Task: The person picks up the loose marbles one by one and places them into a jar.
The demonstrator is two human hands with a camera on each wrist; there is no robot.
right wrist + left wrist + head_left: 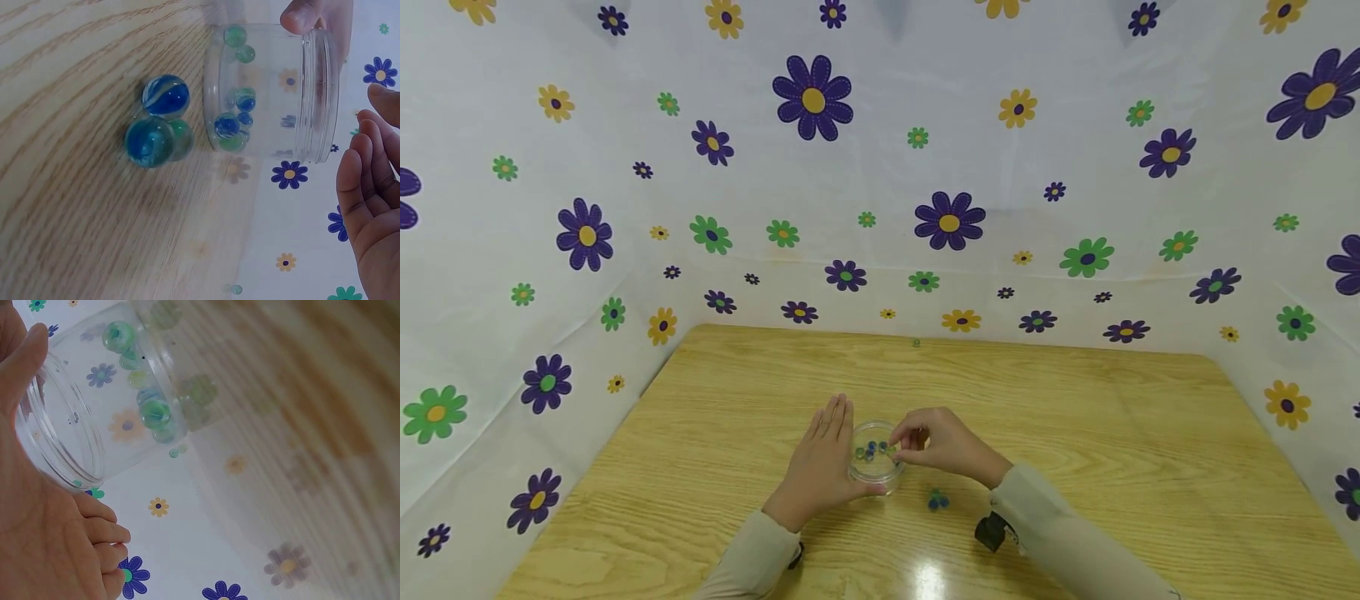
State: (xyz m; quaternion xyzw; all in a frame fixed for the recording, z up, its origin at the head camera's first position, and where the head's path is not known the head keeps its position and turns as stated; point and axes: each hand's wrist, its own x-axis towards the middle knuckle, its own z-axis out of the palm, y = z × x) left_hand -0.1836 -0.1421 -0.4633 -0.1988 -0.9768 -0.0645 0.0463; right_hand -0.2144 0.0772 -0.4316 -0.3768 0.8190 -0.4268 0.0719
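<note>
A: Tips for us lowering marbles point(227, 125) into this jar point(269, 69)?
B: We'd brace it lightly. Our left hand point(820, 467) lies straight-fingered against its side. Then we'd let go low. Our right hand point(946, 444) is narrow-fingered over it; can't tell if it's holding one.
A: Strays?
B: Loose marbles point(165, 95) just beside the jar, on our woodgrain table point(1112, 467). Flowery sheeting point(872, 175) round us.

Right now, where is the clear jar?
In the head view, the clear jar stands on the table between the left hand, which touches its side, and the right hand near its rim; loose marbles lie to its lower right.
</note>
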